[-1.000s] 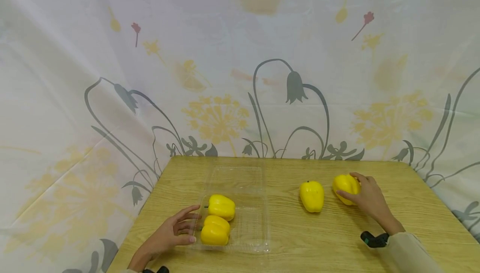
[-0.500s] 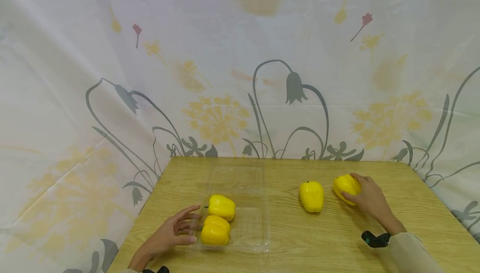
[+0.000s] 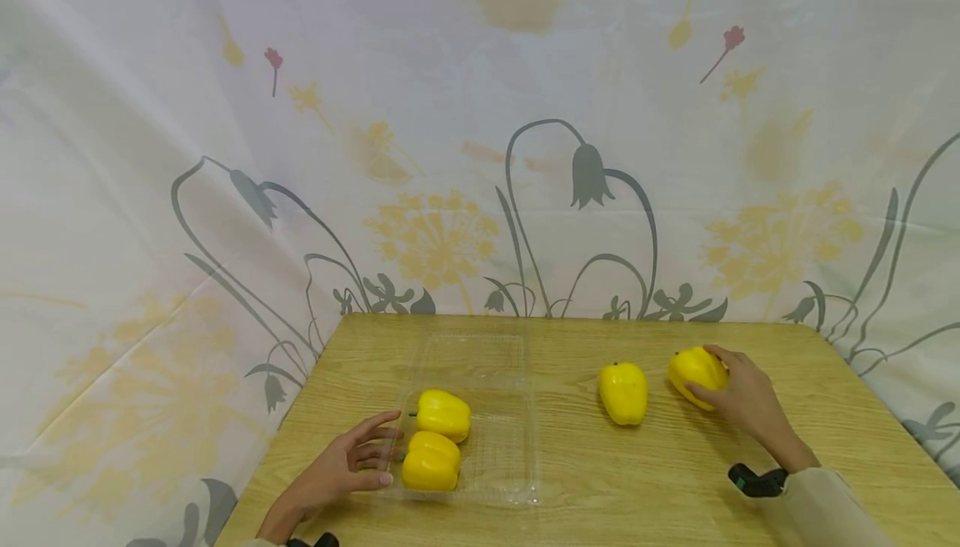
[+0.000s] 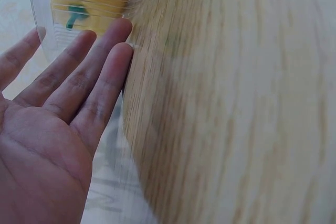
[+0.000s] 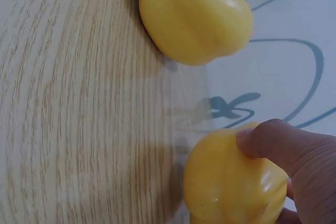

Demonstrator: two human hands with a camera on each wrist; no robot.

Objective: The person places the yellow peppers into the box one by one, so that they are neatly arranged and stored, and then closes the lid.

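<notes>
At the right of the table, my right hand (image 3: 746, 397) grips a yellow bell pepper (image 3: 692, 373), thumb on the near side and fingers behind it. The right wrist view shows the thumb pressed on this pepper (image 5: 231, 182), the fingers mostly hidden behind. Just to its left stands another yellow bell pepper (image 3: 622, 394). Two more, a rear one (image 3: 444, 415) and a front one (image 3: 431, 462), lie in the left half of a clear plastic clamshell box (image 3: 501, 459), stems leftward. My left hand (image 3: 333, 468) has its fingers spread and extended along the box's left wall (image 4: 39, 3).
The box's clear lid (image 3: 476, 355) lies folded back toward the rear of the wooden table (image 3: 585, 472). A flower-printed curtain (image 3: 450, 155) hangs behind the table's back edge and along both sides. Dark devices, such as the right one (image 3: 757, 480), sit at the wrists.
My right hand has shifted slightly to the right with the pepper, which has tilted a little. The left hand, the box and the other peppers stay where they were.
</notes>
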